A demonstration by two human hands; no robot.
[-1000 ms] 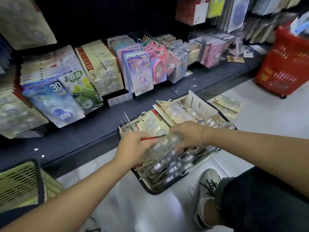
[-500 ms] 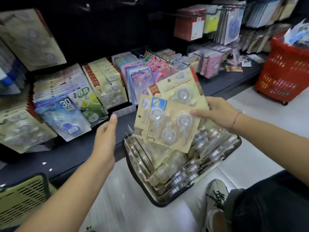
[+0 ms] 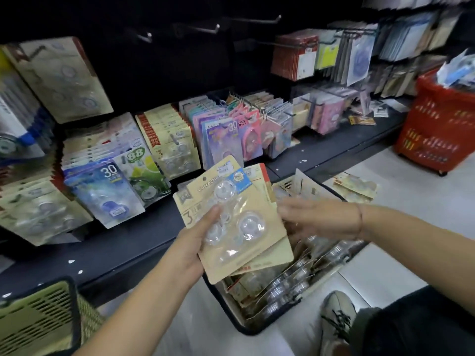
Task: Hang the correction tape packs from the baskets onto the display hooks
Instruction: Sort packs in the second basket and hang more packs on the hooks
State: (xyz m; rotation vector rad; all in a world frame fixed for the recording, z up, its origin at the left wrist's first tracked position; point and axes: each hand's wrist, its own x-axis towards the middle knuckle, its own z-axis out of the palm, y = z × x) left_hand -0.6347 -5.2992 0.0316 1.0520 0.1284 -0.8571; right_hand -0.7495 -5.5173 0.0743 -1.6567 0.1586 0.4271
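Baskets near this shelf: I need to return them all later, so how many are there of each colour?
Red slatted plastic basket: 1
Black plastic basket holding beige correction tape packs: 1
Olive-green slatted plastic basket: 1
Total: 3
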